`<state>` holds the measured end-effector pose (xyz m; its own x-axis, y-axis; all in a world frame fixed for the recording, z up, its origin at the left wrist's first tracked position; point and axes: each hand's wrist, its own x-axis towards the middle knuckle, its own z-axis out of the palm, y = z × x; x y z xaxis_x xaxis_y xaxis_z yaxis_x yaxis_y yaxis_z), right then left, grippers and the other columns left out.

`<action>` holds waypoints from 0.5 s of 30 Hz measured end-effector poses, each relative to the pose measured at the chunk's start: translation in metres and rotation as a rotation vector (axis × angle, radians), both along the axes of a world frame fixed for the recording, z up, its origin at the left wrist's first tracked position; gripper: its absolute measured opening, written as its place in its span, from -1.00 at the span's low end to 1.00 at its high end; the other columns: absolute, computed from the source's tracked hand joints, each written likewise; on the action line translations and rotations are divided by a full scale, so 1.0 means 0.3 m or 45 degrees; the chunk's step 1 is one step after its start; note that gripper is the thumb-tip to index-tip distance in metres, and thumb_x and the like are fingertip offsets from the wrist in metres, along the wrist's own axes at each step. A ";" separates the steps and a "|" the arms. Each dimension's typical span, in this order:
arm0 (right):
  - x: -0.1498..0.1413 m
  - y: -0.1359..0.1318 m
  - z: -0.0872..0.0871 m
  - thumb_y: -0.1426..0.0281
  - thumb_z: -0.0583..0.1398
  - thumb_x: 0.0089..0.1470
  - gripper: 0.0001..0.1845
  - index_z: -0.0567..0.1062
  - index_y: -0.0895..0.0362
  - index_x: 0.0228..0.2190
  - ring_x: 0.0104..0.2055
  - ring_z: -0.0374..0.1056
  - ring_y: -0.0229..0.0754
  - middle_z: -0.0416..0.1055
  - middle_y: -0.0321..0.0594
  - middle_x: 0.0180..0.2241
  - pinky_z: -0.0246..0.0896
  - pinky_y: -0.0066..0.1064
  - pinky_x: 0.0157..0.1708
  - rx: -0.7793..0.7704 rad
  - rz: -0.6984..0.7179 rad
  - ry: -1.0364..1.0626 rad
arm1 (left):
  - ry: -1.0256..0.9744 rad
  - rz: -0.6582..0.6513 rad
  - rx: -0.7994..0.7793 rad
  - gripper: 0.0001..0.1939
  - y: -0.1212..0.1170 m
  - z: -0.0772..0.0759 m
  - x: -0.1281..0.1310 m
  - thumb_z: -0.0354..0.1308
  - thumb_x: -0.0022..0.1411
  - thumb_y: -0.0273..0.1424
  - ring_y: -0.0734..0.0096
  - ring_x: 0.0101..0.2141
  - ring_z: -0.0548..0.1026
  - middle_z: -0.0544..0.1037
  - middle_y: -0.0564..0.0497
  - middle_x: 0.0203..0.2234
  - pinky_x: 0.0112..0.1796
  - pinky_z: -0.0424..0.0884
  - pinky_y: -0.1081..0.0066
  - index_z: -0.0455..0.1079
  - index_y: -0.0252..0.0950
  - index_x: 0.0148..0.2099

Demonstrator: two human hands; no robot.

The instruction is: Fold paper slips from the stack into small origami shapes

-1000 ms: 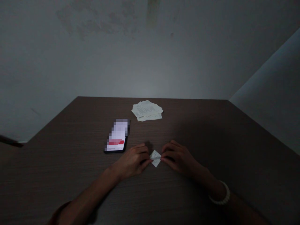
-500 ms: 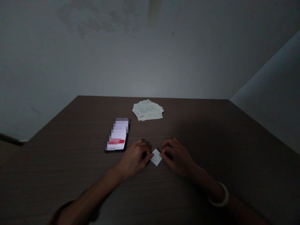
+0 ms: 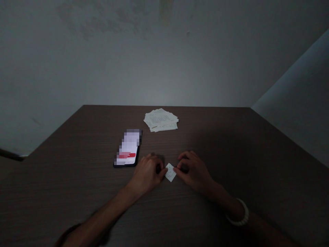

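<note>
A small white piece of paper (image 3: 170, 172) with print on it, folded into a diamond, is between my two hands just over the dark wooden table (image 3: 164, 219). My left hand (image 3: 149, 173) pinches its left corner between thumb and finger. At the right corner, my right hand (image 3: 194, 171) has its thumb on the paper, with the fingers curled in. Whether the paper's lower point touches the table I cannot tell. A pale beaded bracelet (image 3: 243, 214) circles my right wrist.
Beyond my hands lies a fanned pile of printed paper sheets (image 3: 161, 120). A phone (image 3: 127, 149) with a lit, partly pixelated screen rests left of my left hand. The table's far edge runs along a grey wall (image 3: 164, 61).
The view has shifted slightly. My right thumb has moved a little farther in over the paper's right corner; my left hand keeps its pinch.
</note>
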<state>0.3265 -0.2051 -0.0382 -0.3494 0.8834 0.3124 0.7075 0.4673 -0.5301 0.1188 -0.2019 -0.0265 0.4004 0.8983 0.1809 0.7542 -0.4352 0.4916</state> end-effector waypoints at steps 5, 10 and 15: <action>0.002 -0.004 0.004 0.42 0.33 -0.01 -0.90 0.48 0.09 -0.43 -0.19 0.30 -0.13 0.39 -0.21 -0.29 0.25 -0.29 -0.19 0.027 0.000 -0.003 | -0.088 -0.112 0.026 -0.95 -0.004 -0.009 -0.010 0.20 0.19 -0.45 0.24 -0.25 0.41 0.47 -0.02 -0.35 -0.23 0.36 0.26 0.42 -0.29 -0.26; 0.014 0.002 -0.002 0.40 0.25 0.10 -0.97 0.49 0.08 -0.35 -0.20 0.29 -0.15 0.39 -0.22 -0.28 0.21 -0.28 -0.15 0.062 0.122 -0.059 | -0.091 -0.343 0.033 -0.84 0.002 0.006 -0.029 0.10 0.29 -0.47 0.26 -0.18 0.38 0.41 -0.05 -0.24 -0.15 0.37 0.24 0.45 -0.27 -0.11; 0.014 0.003 -0.005 0.35 0.27 0.08 -0.92 0.50 0.09 -0.35 -0.20 0.27 -0.14 0.40 -0.22 -0.27 0.19 -0.28 -0.15 0.073 0.155 -0.049 | -0.040 -0.312 0.077 -0.77 -0.004 0.007 -0.029 0.11 0.27 -0.45 0.20 -0.14 0.35 0.38 -0.10 -0.19 -0.12 0.38 0.19 0.39 -0.32 -0.02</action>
<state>0.3306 -0.2042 -0.0397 -0.4652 0.8150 0.3455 0.6631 0.5794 -0.4739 0.1100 -0.2032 -0.0243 0.5983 0.7622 0.2470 0.6075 -0.6326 0.4804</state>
